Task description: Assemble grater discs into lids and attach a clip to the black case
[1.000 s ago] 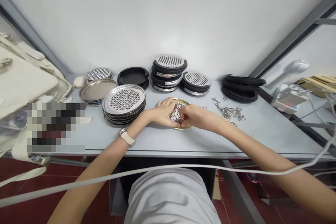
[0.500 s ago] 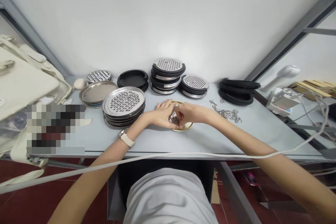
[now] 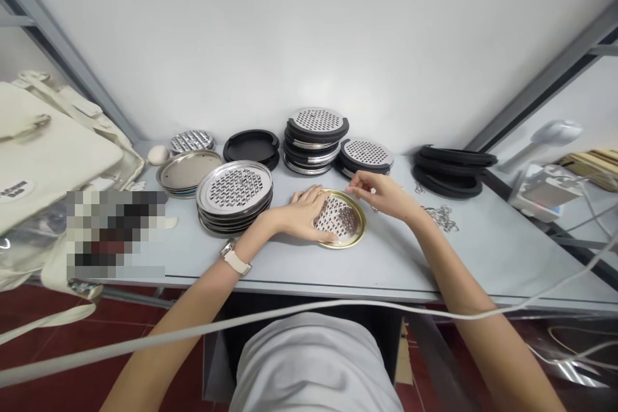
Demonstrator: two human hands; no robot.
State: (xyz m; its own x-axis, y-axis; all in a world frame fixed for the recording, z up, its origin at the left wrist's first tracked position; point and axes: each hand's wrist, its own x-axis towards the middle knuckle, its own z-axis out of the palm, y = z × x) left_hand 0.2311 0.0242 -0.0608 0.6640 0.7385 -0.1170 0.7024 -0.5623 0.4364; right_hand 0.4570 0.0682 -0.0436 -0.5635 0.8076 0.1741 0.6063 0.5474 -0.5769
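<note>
A round metal grater [image 3: 340, 215] with a gold-coloured rim lies on the grey table in front of me. My left hand [image 3: 304, 215] spans its left part and holds it, thumb on the near edge and fingers at the far-left edge. My right hand [image 3: 381, 193] hovers over the table at the grater's upper right, off the rim, its thumb and fingers drawn together in a loose pinch; whatever lies between them is too small to make out. Several bent wire pieces [image 3: 441, 217] lie in a loose heap right of it.
Left of the grater stands a stack of round grater plates [image 3: 236, 190], with shallow metal discs [image 3: 188, 170] behind it. Black ring-shaped holders [image 3: 451, 170] and stacked black-rimmed graters [image 3: 316, 122] line the wall. A white cable [image 3: 309, 309] crosses before me; a cream bag [image 3: 53, 148] sits left.
My right hand has come off the grater and moved up and right, uncovering its face and gold rim. My left hand stays on the grater. The whole view has shifted slightly.
</note>
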